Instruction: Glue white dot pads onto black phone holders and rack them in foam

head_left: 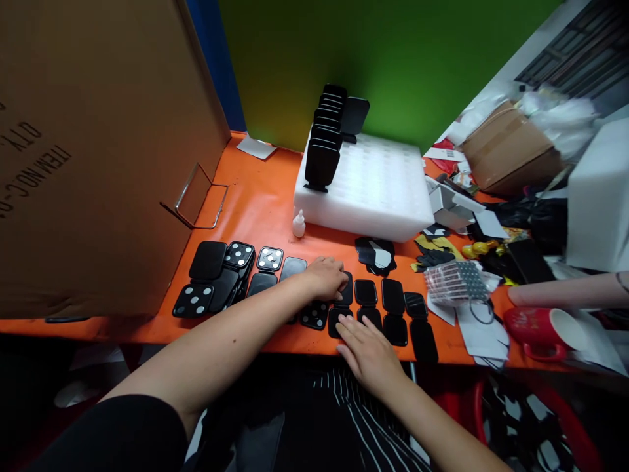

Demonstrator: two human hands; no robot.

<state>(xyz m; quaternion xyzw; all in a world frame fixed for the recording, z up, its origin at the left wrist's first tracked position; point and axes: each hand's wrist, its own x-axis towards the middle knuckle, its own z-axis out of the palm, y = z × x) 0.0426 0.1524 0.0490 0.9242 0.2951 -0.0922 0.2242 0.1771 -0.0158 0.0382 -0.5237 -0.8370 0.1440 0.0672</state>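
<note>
Several black square compact cases [393, 296] lie in a row along the front of an orange table [255, 203], some opened flat showing white dots [194, 300]. My left hand [324, 276] rests knuckles up on one open case in the middle of the row, fingers curled over it. My right hand [366, 347] lies flat at the table's front edge, fingers stretched out and pressing on the lower half of the same case [339, 318].
A white foam tray [378, 190] at the back holds a row of upright black cases [327, 137]. A small white glue bottle [299, 224] stands before it. A big cardboard box [98, 144] fills the left. Right: red mug [540, 328], clutter, another person's forearm [565, 295].
</note>
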